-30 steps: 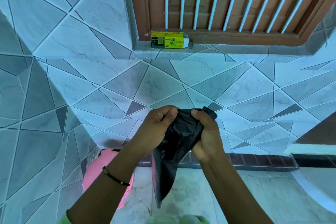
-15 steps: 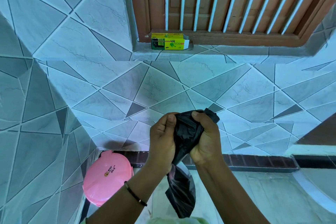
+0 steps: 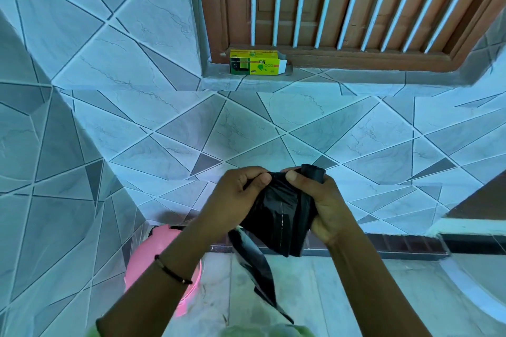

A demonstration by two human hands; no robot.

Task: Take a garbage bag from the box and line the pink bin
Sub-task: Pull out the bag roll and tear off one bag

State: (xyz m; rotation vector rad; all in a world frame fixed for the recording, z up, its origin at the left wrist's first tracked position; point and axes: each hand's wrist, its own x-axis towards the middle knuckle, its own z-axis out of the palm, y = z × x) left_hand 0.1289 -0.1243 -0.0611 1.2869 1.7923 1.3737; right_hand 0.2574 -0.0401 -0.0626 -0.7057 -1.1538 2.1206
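Observation:
A black garbage bag (image 3: 279,213) is bunched between both my hands in front of the tiled wall. My left hand (image 3: 235,197) pinches its upper left edge. My right hand (image 3: 320,200) grips its upper right part, with a folded end sticking up past the thumb. A loose tail of the bag hangs down toward the floor. The pink bin (image 3: 147,260) stands on the floor in the corner at lower left, partly hidden by my left forearm. The yellow and green bag box (image 3: 257,62) lies on the window ledge above.
A wooden window frame (image 3: 356,57) with white bars sits over the tiled ledge. Tiled walls close in on the left and ahead. A dark drain strip (image 3: 405,245) runs along the wall base. A raised step (image 3: 476,224) is at right.
My hands have spread a little apart, pulling the bunched bag wider. My left forearm again covers part of the pink bin. The box has not moved.

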